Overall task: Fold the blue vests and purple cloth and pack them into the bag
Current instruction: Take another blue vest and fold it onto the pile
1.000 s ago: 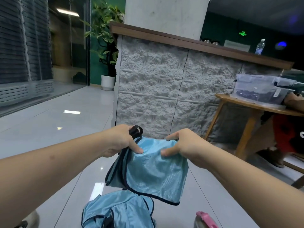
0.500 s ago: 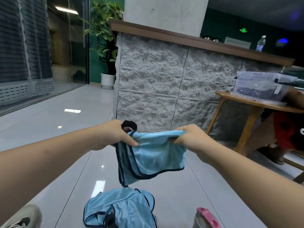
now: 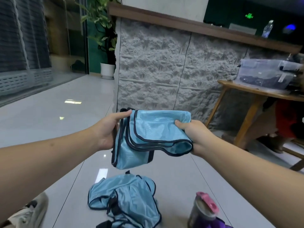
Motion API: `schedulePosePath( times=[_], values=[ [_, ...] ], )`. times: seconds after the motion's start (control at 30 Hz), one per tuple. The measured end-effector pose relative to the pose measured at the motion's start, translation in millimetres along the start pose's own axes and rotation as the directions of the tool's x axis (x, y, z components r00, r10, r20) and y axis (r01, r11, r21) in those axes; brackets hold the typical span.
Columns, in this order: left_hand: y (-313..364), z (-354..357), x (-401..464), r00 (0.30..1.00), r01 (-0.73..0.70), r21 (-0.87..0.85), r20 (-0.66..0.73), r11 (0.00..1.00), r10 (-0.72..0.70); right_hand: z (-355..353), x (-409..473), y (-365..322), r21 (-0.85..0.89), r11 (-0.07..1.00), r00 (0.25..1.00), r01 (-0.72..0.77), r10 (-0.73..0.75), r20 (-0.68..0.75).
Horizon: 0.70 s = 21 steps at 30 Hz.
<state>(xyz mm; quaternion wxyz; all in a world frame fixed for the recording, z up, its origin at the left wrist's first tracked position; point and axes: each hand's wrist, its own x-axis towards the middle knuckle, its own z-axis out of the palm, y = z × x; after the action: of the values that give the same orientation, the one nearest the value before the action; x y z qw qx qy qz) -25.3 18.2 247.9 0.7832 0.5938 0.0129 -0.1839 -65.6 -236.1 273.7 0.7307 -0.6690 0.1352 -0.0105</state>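
Folded further since half a second ago, the held vest (image 3: 153, 137) is now gathered into a compact, layered bundle, whereas it was previously hanging as a looser flap between the hands. It is held in the air above the floor (image 3: 49, 122), roughly level, with its dark-trimmed edges stacked towards the near side and one folded portion drooping at the lower left. The left hand (image 3: 108, 130) is seen palm inward against the bundle's left end, the thumb laid across the top edge and the fingers curled behind the fabric, so that the vest is grasped. The right hand (image 3: 192, 134) is closed round the bundle's right end, the thumb pressed on the upper surface and the fingers wrapped beneath. A second vest (image 3: 125, 199) is shown lying crumpled on the floor directly below the held one, well apart from both hands. Just to its right, a bottle (image 3: 204, 209) with a pink lid stands beside a patch of purple cloth (image 3: 220, 224) at the lower edge. A shoe (image 3: 29, 211) is visible at the lower left.
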Motion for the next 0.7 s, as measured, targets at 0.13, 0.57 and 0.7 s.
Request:
schedulePosePath(
  times=[0.13,0.57,0.7],
  values=[
    [-32.6,6.1,2.0,0.99,0.101,0.176,0.077,0.979,-0.116,-5.0,3.7,18.6,-0.062,0.994,0.996,-0.086,0.084,-0.034],
    [-42.2,21.6,6.6,0.982,-0.136,0.29,-0.087,0.947,0.168,-10.4,-0.9,43.3,-0.29,0.941,0.984,-0.176,0.157,-0.088],
    [-45.3,39.8,-2.0,0.888,-0.31,0.526,-0.136,0.792,0.439,2.6,-7.4,39.7,-0.33,0.938,0.991,-0.108,0.077,-0.106]
  ],
)
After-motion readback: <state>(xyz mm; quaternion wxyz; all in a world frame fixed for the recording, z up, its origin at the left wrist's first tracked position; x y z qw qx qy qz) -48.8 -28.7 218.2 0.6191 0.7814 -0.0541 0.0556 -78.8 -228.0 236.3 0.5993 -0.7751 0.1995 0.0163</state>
